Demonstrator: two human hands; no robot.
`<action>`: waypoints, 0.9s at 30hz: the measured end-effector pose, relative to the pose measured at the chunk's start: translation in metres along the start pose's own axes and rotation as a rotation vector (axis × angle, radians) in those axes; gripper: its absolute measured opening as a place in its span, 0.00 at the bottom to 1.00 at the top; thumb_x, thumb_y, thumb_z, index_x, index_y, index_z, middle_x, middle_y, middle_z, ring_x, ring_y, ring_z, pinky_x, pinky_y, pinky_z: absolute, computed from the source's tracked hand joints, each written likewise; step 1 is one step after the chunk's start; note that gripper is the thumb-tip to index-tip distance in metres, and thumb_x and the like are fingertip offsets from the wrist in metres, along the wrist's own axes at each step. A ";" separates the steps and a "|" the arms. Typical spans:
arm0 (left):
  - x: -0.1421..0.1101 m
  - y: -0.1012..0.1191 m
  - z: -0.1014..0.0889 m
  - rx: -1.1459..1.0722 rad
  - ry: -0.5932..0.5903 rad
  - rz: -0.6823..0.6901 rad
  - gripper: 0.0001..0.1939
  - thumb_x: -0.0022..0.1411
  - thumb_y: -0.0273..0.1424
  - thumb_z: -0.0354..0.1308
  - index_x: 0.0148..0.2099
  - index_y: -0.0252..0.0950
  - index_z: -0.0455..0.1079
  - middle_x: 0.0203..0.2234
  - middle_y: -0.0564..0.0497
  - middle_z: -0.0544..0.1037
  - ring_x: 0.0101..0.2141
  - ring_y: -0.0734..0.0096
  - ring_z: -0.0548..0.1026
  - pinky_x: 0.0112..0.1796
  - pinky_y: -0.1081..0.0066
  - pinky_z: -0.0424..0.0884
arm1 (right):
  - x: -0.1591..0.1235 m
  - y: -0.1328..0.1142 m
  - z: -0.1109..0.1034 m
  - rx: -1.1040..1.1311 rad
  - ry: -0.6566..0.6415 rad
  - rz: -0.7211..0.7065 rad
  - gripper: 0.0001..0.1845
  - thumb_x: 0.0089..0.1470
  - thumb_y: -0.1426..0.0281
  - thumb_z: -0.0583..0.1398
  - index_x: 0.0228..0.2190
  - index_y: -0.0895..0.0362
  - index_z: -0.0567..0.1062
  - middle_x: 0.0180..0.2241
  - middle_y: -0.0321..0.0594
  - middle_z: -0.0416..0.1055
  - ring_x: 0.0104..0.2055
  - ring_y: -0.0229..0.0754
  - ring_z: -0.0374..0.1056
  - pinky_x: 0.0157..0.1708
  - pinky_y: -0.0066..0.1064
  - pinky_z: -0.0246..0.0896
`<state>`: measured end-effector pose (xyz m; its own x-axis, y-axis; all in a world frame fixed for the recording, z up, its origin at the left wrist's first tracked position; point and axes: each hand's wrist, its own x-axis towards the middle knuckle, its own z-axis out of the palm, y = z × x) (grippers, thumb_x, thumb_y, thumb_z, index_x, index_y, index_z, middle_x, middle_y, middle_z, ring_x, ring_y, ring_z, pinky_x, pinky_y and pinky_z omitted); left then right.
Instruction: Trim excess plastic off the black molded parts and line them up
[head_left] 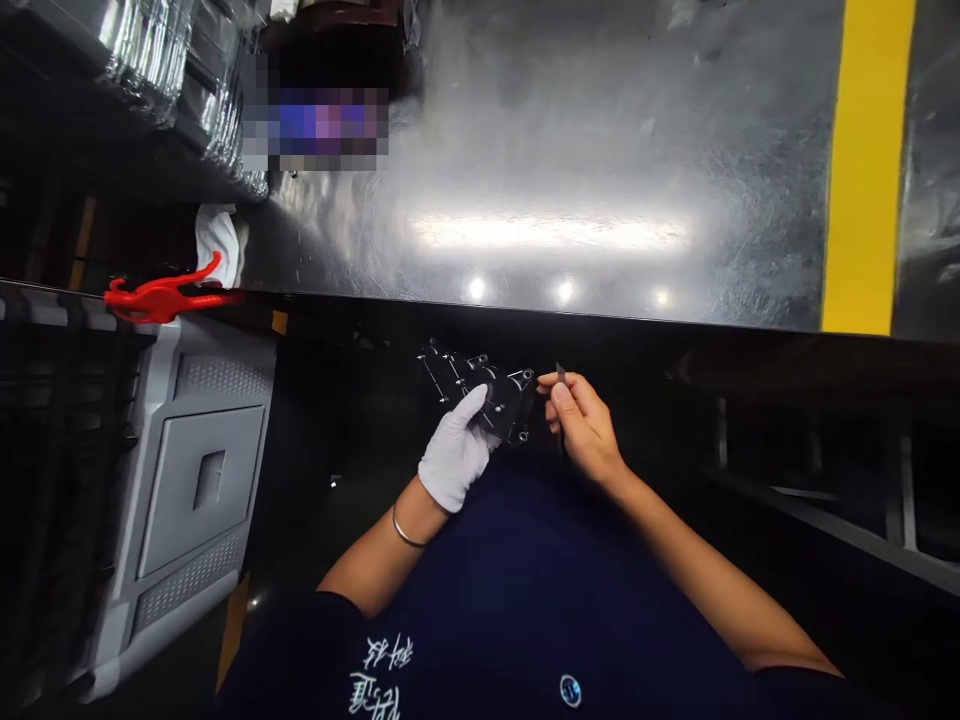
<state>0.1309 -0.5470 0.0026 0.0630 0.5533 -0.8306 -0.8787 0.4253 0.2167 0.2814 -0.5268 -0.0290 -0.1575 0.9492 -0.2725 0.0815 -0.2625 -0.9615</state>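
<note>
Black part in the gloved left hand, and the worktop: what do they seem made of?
Black part: dark plastic or coated metal; bright-rimmed round lugs hint at metal, but the dim view leaves it open.
Worktop: apparently bare metal, perhaps steel, with a worn sheen, judging by scuffs and streaked lamp reflections.

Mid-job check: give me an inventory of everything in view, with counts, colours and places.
black part: one, black, centre, in the left hand
thin strip: one, dark, in the right hand
metal table: one, silver-grey, across the top
stripe: one, yellow, table's right side
wrapped stack: one, dark with shiny wrap, top left
pixelated patch: one, mostly purple-blue, upper left
white item: one, white, table's left end
red tool: one, red, below the white item
plastic case: one, grey, left
metal frame: one, grey, right
shirt: one, navy, bottom
bracelet: one, silver, left wrist
hands: two, left white-gloved, right bare, centre
</note>
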 end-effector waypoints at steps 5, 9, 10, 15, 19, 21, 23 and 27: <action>-0.010 0.006 0.003 -0.020 -0.065 -0.181 0.12 0.66 0.30 0.53 0.47 0.31 0.74 0.37 0.47 0.82 0.41 0.65 0.80 0.48 0.65 0.75 | 0.005 -0.005 -0.011 -0.164 0.039 -0.291 0.16 0.63 0.61 0.53 0.45 0.54 0.76 0.28 0.38 0.69 0.27 0.36 0.66 0.29 0.31 0.67; -0.014 0.004 0.002 -0.054 -0.120 -0.253 0.13 0.67 0.31 0.52 0.47 0.30 0.74 0.37 0.46 0.82 0.42 0.64 0.80 0.48 0.65 0.75 | 0.001 -0.010 -0.008 -0.198 0.029 -0.414 0.14 0.62 0.66 0.54 0.44 0.55 0.77 0.28 0.38 0.70 0.30 0.39 0.67 0.31 0.33 0.65; -0.015 0.003 0.002 -0.061 -0.122 -0.258 0.13 0.67 0.31 0.52 0.47 0.30 0.74 0.37 0.46 0.82 0.42 0.64 0.80 0.49 0.65 0.75 | -0.001 -0.010 -0.006 -0.180 0.030 -0.405 0.13 0.61 0.66 0.55 0.42 0.55 0.77 0.27 0.38 0.70 0.30 0.38 0.66 0.29 0.32 0.64; -0.016 0.001 0.000 -0.068 -0.191 -0.294 0.13 0.67 0.31 0.52 0.48 0.29 0.73 0.38 0.46 0.82 0.44 0.64 0.79 0.52 0.66 0.72 | -0.005 -0.008 -0.003 -0.066 0.067 -0.325 0.08 0.55 0.63 0.60 0.30 0.54 0.71 0.24 0.34 0.66 0.23 0.34 0.61 0.22 0.28 0.57; -0.018 0.003 0.000 -0.012 -0.164 -0.318 0.14 0.66 0.33 0.53 0.46 0.29 0.74 0.40 0.45 0.81 0.47 0.62 0.78 0.53 0.66 0.72 | -0.005 -0.008 -0.005 -0.001 0.049 -0.345 0.08 0.54 0.64 0.62 0.28 0.54 0.71 0.24 0.35 0.68 0.24 0.36 0.63 0.22 0.29 0.58; -0.019 0.005 0.001 0.028 -0.145 -0.311 0.13 0.65 0.33 0.54 0.46 0.30 0.74 0.41 0.44 0.81 0.48 0.61 0.77 0.53 0.64 0.72 | -0.002 -0.006 -0.008 0.014 0.032 -0.311 0.08 0.54 0.63 0.62 0.28 0.54 0.71 0.25 0.36 0.69 0.25 0.36 0.64 0.23 0.30 0.59; -0.022 0.006 0.000 0.081 -0.140 -0.306 0.13 0.63 0.33 0.57 0.46 0.30 0.74 0.41 0.44 0.81 0.49 0.58 0.77 0.53 0.62 0.72 | 0.002 -0.001 -0.012 0.015 0.075 -0.256 0.11 0.53 0.60 0.63 0.27 0.54 0.71 0.25 0.36 0.69 0.26 0.37 0.64 0.25 0.31 0.61; -0.029 0.006 -0.003 0.187 -0.123 -0.261 0.11 0.57 0.29 0.63 0.43 0.31 0.75 0.40 0.45 0.81 0.49 0.57 0.77 0.54 0.63 0.70 | 0.007 0.004 -0.024 0.004 0.212 -0.196 0.17 0.50 0.56 0.64 0.23 0.55 0.71 0.22 0.35 0.67 0.25 0.36 0.63 0.26 0.31 0.61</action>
<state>0.1223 -0.5627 0.0270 0.3409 0.4857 -0.8049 -0.7239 0.6819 0.1048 0.3037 -0.5170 -0.0337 0.0391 0.9969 -0.0681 0.0653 -0.0706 -0.9954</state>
